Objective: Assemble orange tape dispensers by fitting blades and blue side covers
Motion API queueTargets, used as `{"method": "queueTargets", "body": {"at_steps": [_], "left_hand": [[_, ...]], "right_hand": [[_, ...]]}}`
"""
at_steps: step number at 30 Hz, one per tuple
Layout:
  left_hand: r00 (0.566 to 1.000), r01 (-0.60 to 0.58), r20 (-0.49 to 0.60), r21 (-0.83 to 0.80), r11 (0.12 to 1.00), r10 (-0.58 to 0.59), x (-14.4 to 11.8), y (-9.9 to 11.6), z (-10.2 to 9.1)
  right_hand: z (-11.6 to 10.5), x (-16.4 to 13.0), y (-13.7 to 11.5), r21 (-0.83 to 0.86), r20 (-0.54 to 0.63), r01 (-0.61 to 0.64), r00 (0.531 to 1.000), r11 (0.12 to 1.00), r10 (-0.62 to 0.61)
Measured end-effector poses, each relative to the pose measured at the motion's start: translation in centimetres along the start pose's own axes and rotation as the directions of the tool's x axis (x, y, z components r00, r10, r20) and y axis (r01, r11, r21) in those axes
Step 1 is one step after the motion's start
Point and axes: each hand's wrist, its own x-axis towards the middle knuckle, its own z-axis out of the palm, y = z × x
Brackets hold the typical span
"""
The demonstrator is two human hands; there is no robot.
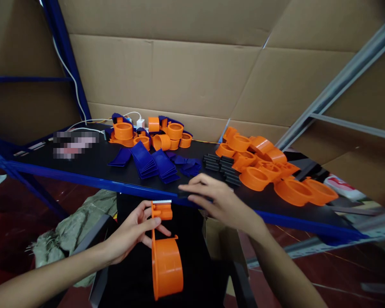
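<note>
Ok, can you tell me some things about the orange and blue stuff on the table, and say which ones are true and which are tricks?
1. The left hand holds an orange tape dispenser. True.
2. The right hand is lifting a blue piece. False: it rests at the table's front edge on a small black part.
3. The blue pieces lie stacked between two groups of orange parts. True.
4. The orange pile on the right sits on the floor. False: it lies on the black table.
5. Cardboard lines the wall behind the table. True.
</note>
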Motion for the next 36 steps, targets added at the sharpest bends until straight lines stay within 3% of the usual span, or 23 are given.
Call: {"method": "queueTargets", "body": {"at_steps": [4,9,11,21,27,33,36], "left_hand": [[0.999,-0.043,0.033,-0.006,0.999,0.043,-0.1,0.0,0.2],[0.996,-0.059,0.06,-0.002,0.998,0.059,0.0,0.4,0.1],[0.996,-0.059,0.065,0.004,0.998,0.058,0.1,0.3,0.1],[0.996,-0.084,0.018,0.063,0.994,0.083,0.0,-0.1,-0.1],[0.997,-0.071,0.027,0.134,0.988,0.068,-0.1,-0.1,-0.1],[0.997,-0.075,0.041,0.132,0.988,0.07,-0.3,0.0,-0.4],[0.997,-0.064,0.042,0.124,0.99,0.06,-0.3,-0.1,-0.5]], "right_hand": [[3.8,0.1,-3.3,0.042,0.012,0.022,1.0,0.999,-0.022],[6.5,0.3,-3.0,0.053,-0.284,-0.001,0.959,0.999,0.016],[7.0,0.2,-2.9,0.062,-0.346,-0.008,0.938,0.998,0.029],[8.3,-0.6,-3.2,-0.006,-0.263,0.088,0.961,0.996,-0.087],[8.6,-0.7,-3.1,0.156,-0.371,0.032,0.928,0.987,0.029],[9.1,-0.8,-3.2,0.17,-0.383,0.094,0.924,0.981,-0.022],[9.1,-0.8,-3.3,0.276,-0.386,0.025,0.918,0.961,0.087]]}}
